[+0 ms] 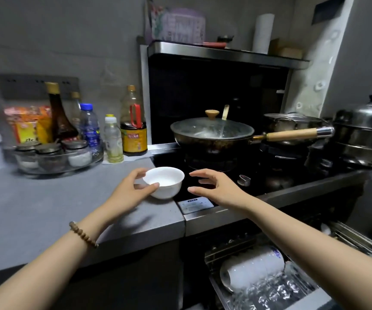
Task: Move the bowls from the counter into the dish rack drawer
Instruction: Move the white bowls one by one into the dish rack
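Head view: left hand [129, 186] grips empty white bowl [164, 181]; drawer [270, 285] holds stacked bowls [254, 267].

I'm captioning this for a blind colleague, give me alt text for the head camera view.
A person's left hand grips a small white ceramic bowl at the grey counter edge, while the open right hand hovers beside it. Below right, the open dish rack drawer holds stacked white bowls.

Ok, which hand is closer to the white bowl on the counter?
Left. The left hand touches the white bowl, thumb on its near rim, fingers behind it. The right hand hovers open over the stove, apart from the bowl.
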Demonstrator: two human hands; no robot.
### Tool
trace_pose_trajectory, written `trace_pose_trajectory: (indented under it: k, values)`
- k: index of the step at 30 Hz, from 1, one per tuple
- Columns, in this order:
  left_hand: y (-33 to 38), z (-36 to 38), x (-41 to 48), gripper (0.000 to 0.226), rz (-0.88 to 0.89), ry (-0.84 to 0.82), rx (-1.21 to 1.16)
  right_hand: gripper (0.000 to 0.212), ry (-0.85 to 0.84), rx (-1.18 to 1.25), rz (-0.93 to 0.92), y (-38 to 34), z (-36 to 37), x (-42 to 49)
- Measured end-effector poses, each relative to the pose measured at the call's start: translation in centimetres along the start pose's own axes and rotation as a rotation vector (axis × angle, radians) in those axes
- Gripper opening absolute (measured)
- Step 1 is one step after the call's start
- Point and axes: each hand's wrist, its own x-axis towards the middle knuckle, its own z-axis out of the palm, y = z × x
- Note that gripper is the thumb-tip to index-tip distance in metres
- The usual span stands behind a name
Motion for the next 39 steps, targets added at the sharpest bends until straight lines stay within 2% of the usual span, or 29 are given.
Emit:
trace_pose_trajectory:
  k: [4, 7, 9, 13, 21, 25, 28, 30, 32, 34, 35, 38, 39]
  values:
    - [-2.1, -0.2, 1.3, 0.075, -0.170, -0.017, -0.100, 0.041, -0.006, -0.076, -0.021, -0.3, 1.8, 2.6]
    - [-3.0, -0.1, 1.8, 0.079, -0.219, -0.061, -0.102, 0.034, -0.008, -0.091, -0.048, -0.5, 2.9, 4.1]
    - [-3.1, 0.2, 2.0, 0.076, -0.212, -0.071, -0.083, 0.031, -0.020, -0.132, -0.048, -0.6, 3.5, 4.6]
    - [-3.0, 0.6, 2.3, 0.051, -0.134, -0.105, -0.064, 0.026, -0.051, -0.272, -0.065, -0.5, 4.6, 5.4]
    - [-2.4, 1.7, 1.9, 0.046, -0.118, -0.069, -0.129, 0.017, 0.002, -0.295, -0.102, -0.1, 5.3, 6.4]
    - [-1.6, 2.1, 1.2, 0.048, -0.086, -0.022, -0.187, 0.019, 0.044, -0.038, -0.076, -0.6, 4.3, 5.9]
    - [-0.6, 2.6, 0.5, 0.050, -0.003, -0.047, -0.228, 0.024, 0.072, 0.195, -0.046, -1.4, 2.6, 4.5]
    - [0.3, 3.3, -0.2, 0.067, 0.011, -0.082, -0.291, 0.023, 0.120, 0.309, -0.010, -1.7, 1.3, 3.1]
    - [1.2, 4.3, -0.8, 0.090, -0.029, -0.117, -0.360, 0.023, 0.147, 0.396, 0.041, -1.7, 0.1, 1.4]
    - [1.9, 5.8, -1.4, 0.103, -0.088, -0.157, -0.429, 0.020, 0.142, 0.493, 0.097, -1.3, -0.9, -0.6]
    - [2.2, 6.7, -1.7, 0.101, -0.116, -0.185, -0.473, 0.018, 0.134, 0.547, 0.126, -1.0, -1.3, -1.7]
    - [3.5, 9.1, -3.6, 0.073, -0.153, -0.269, -0.513, 0.019, 0.109, 0.613, 0.217, 0.3, -2.6, -5.1]
    - [3.7, 9.9, -4.2, 0.071, -0.163, -0.298, -0.510, 0.021, 0.103, 0.619, 0.242, 0.9, -3.2, -6.3]
